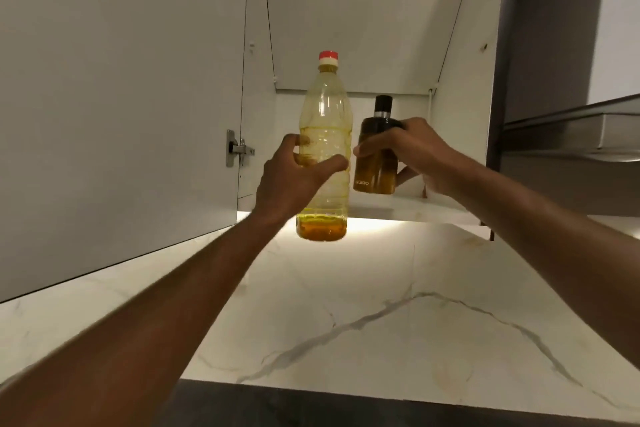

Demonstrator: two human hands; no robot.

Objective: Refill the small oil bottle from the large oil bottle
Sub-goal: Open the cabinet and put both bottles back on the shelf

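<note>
Clearly both bottles are in hand at the open white wall cupboard, neither yet down on the white marble-veined desk (381,305) below. The left grip (294,180) is wrapped round the waist of the tall clear plastic large oil bottle (323,115), thumb across the front and fingers behind. It holds the bottle upright, with its red screw cap (328,56) on, so nothing can spill. Only a shallow amber layer of oil lies in the base, which hangs below the edge of the cupboard shelf (415,206); this bottle is therefore already out of the cupboard, in the air over the desk. Just beside it at 3 o'clock, the right grip (415,153) clasps the shoulder of the squat dark glass small oil bottle (375,170), below its black cap (383,104). I cannot tell whether its base rests on the shelf or is lifted just clear. Taking the body rather than the cap looks sensible, since oily bottles may be slippery. The grey cupboard door (121,97) stands swung open at 9 o'clock, leaving the way clear. Both caps are on, so pouring has not begun; I judge the next need is to set both bottles on the desk and uncap them.
</note>
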